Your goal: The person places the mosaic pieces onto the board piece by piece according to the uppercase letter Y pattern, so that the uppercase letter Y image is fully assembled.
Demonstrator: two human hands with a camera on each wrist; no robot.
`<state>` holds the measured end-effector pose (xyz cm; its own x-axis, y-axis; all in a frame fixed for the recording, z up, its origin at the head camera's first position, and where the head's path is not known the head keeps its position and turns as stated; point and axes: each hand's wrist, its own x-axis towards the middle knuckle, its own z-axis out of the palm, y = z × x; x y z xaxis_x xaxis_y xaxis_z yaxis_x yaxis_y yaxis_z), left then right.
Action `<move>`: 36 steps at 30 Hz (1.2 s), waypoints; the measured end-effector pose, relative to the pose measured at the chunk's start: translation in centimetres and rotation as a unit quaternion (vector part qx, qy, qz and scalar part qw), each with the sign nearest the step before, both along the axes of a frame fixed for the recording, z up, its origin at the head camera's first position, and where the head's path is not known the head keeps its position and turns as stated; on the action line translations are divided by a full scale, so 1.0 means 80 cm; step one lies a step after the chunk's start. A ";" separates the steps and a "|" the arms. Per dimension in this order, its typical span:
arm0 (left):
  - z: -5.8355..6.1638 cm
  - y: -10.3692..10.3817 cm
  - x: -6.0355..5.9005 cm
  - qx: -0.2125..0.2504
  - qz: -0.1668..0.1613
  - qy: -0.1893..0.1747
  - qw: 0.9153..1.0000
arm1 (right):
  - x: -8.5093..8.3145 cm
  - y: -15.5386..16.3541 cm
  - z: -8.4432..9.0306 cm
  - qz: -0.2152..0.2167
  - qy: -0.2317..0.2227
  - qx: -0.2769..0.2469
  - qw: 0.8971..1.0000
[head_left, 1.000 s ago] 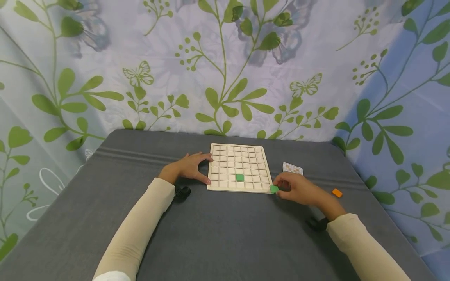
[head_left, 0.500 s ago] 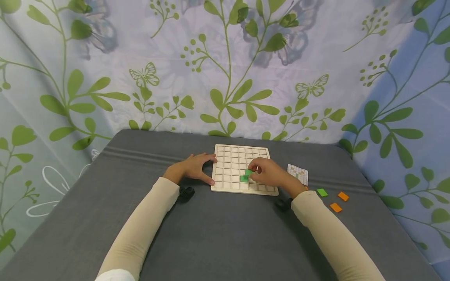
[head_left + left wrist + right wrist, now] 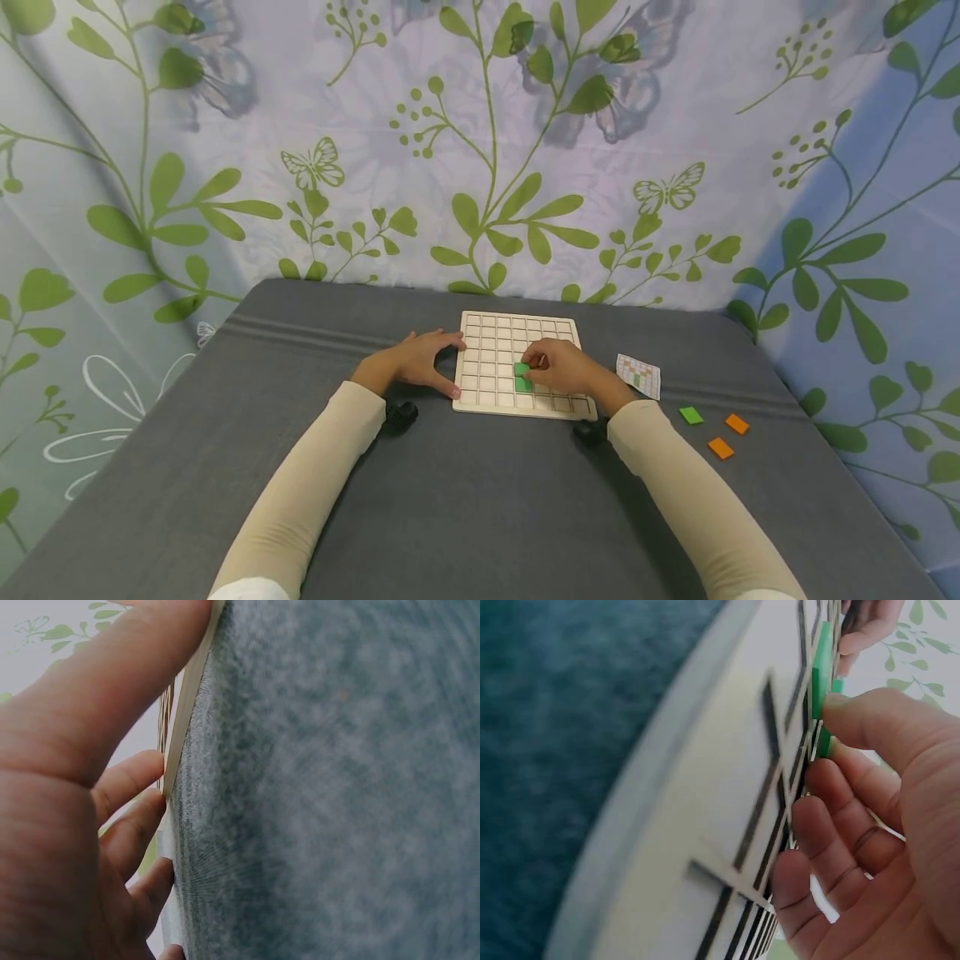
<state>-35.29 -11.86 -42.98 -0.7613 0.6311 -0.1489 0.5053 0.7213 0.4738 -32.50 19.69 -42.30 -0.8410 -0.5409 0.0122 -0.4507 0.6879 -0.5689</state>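
Observation:
A pale wooden board (image 3: pixel 487 333) with a grid of square cells lies on the grey tabletop. My left hand (image 3: pixel 416 360) is spread at its left edge, thumb at the near corner and fingertips farther up; the left wrist view shows the thumb (image 3: pixel 135 682) against the board's rim. Over the middle of the grid, my right hand (image 3: pixel 566 367) pinches a green square tile (image 3: pixel 521 367) between thumb and fingers. Another green tile (image 3: pixel 523 386) sits in the cell just nearer. The right wrist view shows green tile edges (image 3: pixel 821 667) by the thumb tip; the other fingers curl loosely over the grid.
Right of the board lies a printed pattern card (image 3: pixel 639 377) with coloured squares. Near it on the tabletop are a loose green tile (image 3: pixel 691 415) and two orange tiles (image 3: pixel 737 423) (image 3: pixel 721 448). A leaf-patterned curtain (image 3: pixel 420 167) hangs behind the table.
My right hand has carried the green tile from the board's near right corner to the cell behind the placed green tile and lowered it there. The left hand keeps its place at the edge.

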 end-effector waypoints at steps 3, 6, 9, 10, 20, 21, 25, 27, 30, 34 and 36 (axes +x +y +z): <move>0.000 0.001 0.000 0.002 -0.003 -0.002 1.000 | 0.000 0.001 0.001 -0.006 -0.024 -0.016 1.000; -0.001 0.002 0.000 0.002 -0.007 -0.003 1.000 | 0.001 0.002 0.002 -0.005 -0.041 -0.031 0.999; -0.001 0.002 0.000 0.002 -0.006 -0.002 1.000 | 0.001 0.002 0.002 -0.002 -0.044 -0.035 0.998; -0.001 0.003 -0.001 0.002 -0.006 -0.002 1.000 | 0.002 0.002 0.002 -0.001 -0.042 -0.035 0.998; -0.002 0.003 0.001 -0.001 -0.006 -0.003 1.000 | 0.004 0.001 0.001 -0.002 -0.037 -0.019 0.999; -0.003 0.003 0.001 -0.001 -0.006 -0.003 1.000 | 0.004 0.002 0.000 -0.001 -0.032 -0.015 0.999; -0.004 0.003 0.001 -0.001 -0.008 -0.003 1.000 | 0.008 0.005 0.001 -0.001 -0.021 -0.007 1.000; -0.005 0.003 0.001 -0.001 -0.009 -0.003 1.000 | 0.013 0.010 0.003 -0.009 -0.019 -0.004 1.000; -0.005 0.002 0.000 -0.003 -0.008 0.000 1.000 | 0.022 0.025 0.012 -0.022 -0.013 -0.002 1.000; -0.003 0.001 -0.001 -0.004 -0.003 0.004 1.000 | 0.033 0.059 0.020 -0.049 0.005 0.009 0.999; -0.002 0.000 -0.001 -0.005 -0.003 0.003 1.000 | 0.039 0.083 0.020 -0.068 0.016 0.017 0.997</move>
<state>-35.40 -11.89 -43.17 -0.7579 0.6349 -0.1497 0.5135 0.7223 0.4633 -29.38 26.36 -40.73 -0.9060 -0.4225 0.0231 -0.3693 0.7628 -0.5309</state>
